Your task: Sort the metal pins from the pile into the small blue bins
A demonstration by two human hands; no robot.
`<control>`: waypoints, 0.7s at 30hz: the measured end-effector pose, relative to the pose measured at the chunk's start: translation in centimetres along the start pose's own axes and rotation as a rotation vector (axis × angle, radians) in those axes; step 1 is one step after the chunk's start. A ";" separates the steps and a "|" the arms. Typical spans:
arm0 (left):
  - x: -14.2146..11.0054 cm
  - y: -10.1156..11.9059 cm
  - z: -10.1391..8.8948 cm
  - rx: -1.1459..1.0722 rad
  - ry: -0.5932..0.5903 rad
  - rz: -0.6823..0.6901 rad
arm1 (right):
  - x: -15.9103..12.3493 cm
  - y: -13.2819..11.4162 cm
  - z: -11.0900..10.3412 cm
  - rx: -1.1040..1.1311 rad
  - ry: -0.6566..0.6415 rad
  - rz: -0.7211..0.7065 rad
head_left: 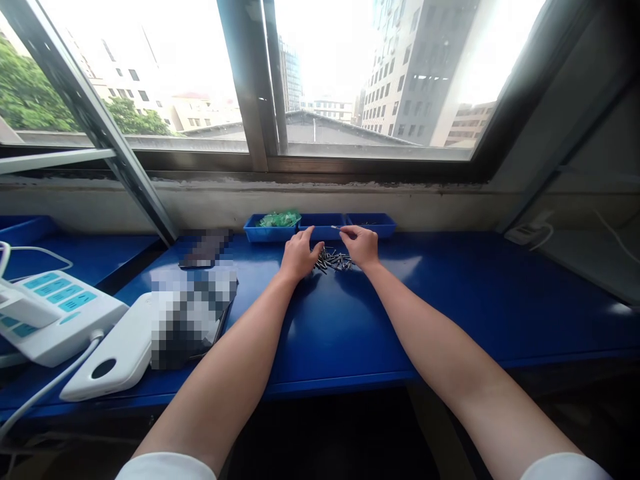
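Note:
On the blue table lies a loose pile of thin metal pins [334, 260], too small to tell whether they are screws or rivets. My left hand [299, 256] rests at the pile's left edge, thumb and fingers apart, the thumb near the pins. Above the pile's right side, my right hand [362, 247] pinches a small thin metal pin [335, 227] between thumb and forefinger, its tip pointing left. Just behind the hands stand joined blue bins: the left bin [270, 233] holds green pieces, the middle bin [320, 235] is partly hidden, and the right bin [383, 229] holds a few dark thin pieces.
Left on the table [450, 293] are a white power strip [65, 307] with cables, a white oblong device [113, 350] and blurred dark items [195, 320]. A metal shelf post [130, 170] rises at left. Behind the bins are a wall and window [320, 163].

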State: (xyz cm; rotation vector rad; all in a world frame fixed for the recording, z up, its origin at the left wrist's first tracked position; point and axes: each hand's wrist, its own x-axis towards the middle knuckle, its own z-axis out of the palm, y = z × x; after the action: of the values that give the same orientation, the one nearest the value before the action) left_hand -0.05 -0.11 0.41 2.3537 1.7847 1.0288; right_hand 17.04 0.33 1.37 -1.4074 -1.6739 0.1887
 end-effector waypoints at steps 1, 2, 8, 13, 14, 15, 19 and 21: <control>0.0 0.0 -0.1 -0.023 0.022 0.022 | -0.1 -0.3 0.2 0.066 -0.007 -0.005; 0.0 0.0 -0.1 -0.046 0.029 0.047 | -0.3 -0.5 0.3 0.127 -0.017 -0.013; 0.0 -0.1 0.1 -0.114 -0.041 0.136 | -0.8 -0.7 1.2 0.371 -0.084 -0.059; 0.1 -0.1 0.1 -0.076 0.033 0.105 | -0.1 0.1 0.9 0.286 -0.045 -0.033; 0.1 -0.1 0.0 -0.052 0.049 0.079 | 0.2 0.4 0.7 0.219 -0.009 -0.038; 0.0 -0.2 -0.1 -0.026 0.057 0.051 | 0.5 0.7 0.4 0.130 0.026 -0.038; -0.1 -0.4 -0.3 0.051 0.043 -0.023 | 1.6 2.5 -0.8 -0.185 0.125 0.024; 0.0 -0.6 -0.2 0.076 0.028 -0.050 | 2.0 3.4 -1.0 -0.278 0.137 0.081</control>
State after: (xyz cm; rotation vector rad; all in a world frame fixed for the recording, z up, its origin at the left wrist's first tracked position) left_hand -0.65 -0.03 0.34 2.3350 1.9149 1.0100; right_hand 20.29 2.76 0.91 -1.6561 -1.5746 -0.0981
